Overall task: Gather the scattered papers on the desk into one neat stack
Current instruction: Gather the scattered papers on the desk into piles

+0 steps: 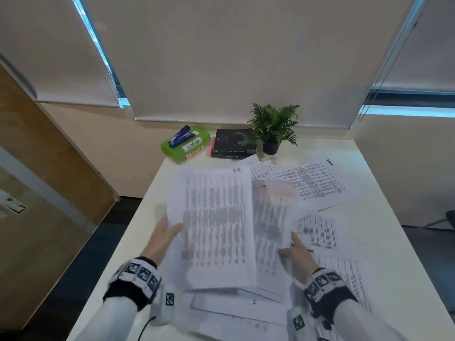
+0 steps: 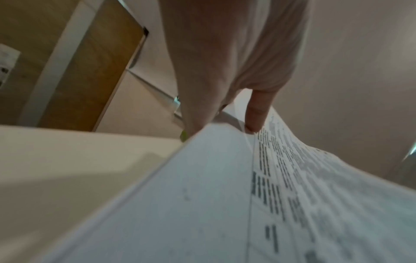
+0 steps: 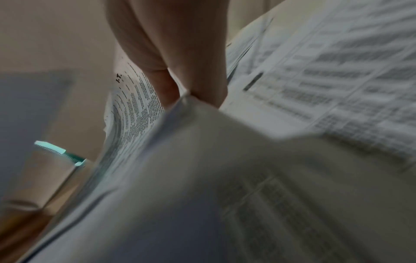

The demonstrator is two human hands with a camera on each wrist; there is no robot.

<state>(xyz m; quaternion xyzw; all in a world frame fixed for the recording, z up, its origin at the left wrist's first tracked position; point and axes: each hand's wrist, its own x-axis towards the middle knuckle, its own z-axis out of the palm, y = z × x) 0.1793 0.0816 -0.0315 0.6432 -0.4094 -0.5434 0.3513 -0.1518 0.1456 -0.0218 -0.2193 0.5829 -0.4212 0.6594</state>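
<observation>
Above the middle of the surface (image 1: 384,244), your left hand (image 1: 163,238) pinches the left edge of a lifted bundle of papers (image 1: 216,225), thumb on the printed face and fingers behind it, as the left wrist view shows. Your right hand (image 1: 298,257) pinches a second lifted sheaf (image 1: 270,217) by its lower right corner, just right of the first and overlapping it.

To do this step well, bring the two handfuls together edge to edge, let the right sheaf slide behind or onto the left one, then stand the lot on its long edge and tap it down to square it. Keep your grips light so the sheets can settle; a hard pinch would likely crease the corners.

Loose sheets still lie flat on the surface: one far right sheet (image 1: 312,183), another (image 1: 320,232) just beyond your right hand, one near the right edge (image 1: 349,276), and more beneath your wrists (image 1: 234,303). So the gathering looks perhaps half done.

The left edge of the surface runs close beside your left wrist, so tap the stack nearer the middle. At the far end stand a green box (image 1: 183,148) with a blue stapler (image 1: 179,137), dark books (image 1: 230,143) and a potted plant (image 1: 272,130); the far sheet lies near them, so draw it towards you, not sideways.
</observation>
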